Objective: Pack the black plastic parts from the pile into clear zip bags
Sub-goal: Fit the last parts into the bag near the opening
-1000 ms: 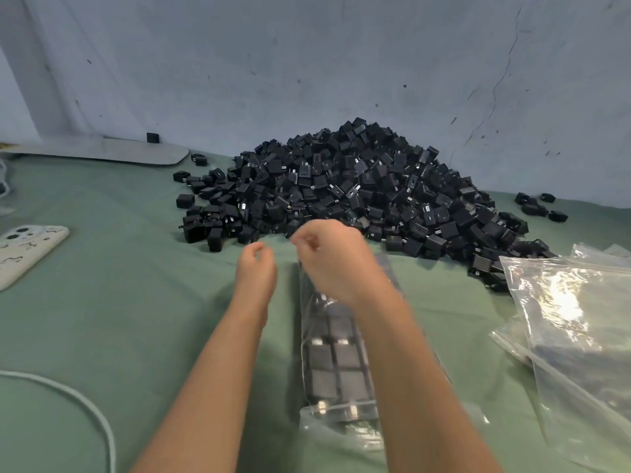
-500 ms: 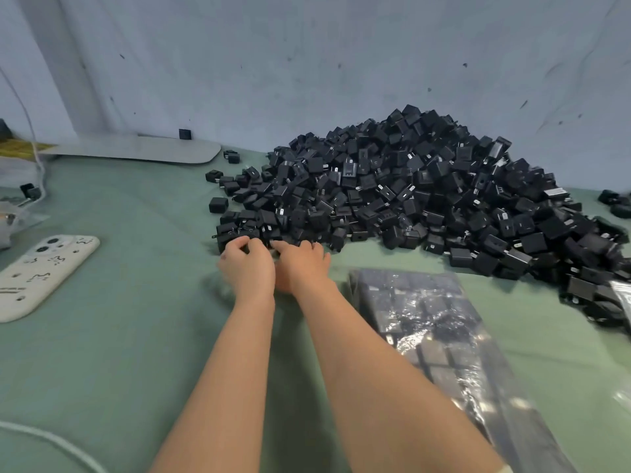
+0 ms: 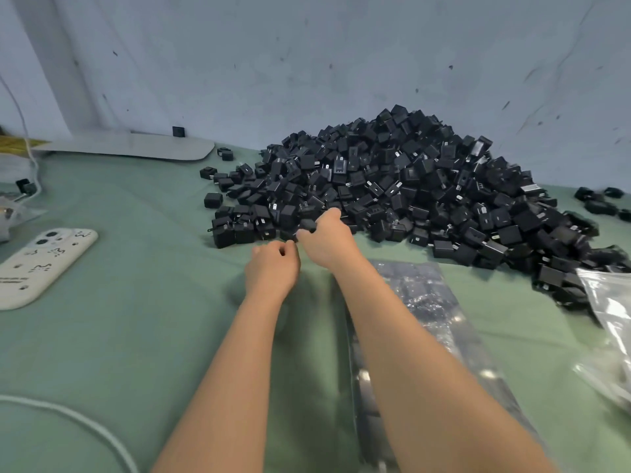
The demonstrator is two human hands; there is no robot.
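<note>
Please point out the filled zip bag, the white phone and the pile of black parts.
filled zip bag (image 3: 417, 291), head view, its upper end.
white phone (image 3: 43, 265), head view, middle of its back.
pile of black parts (image 3: 409, 180), head view, middle of the heap.

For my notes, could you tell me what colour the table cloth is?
The cloth is muted green; head view shows it.

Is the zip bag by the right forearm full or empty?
Not empty: the zip bag lies flat, and black parts show through its clear plastic.
</note>
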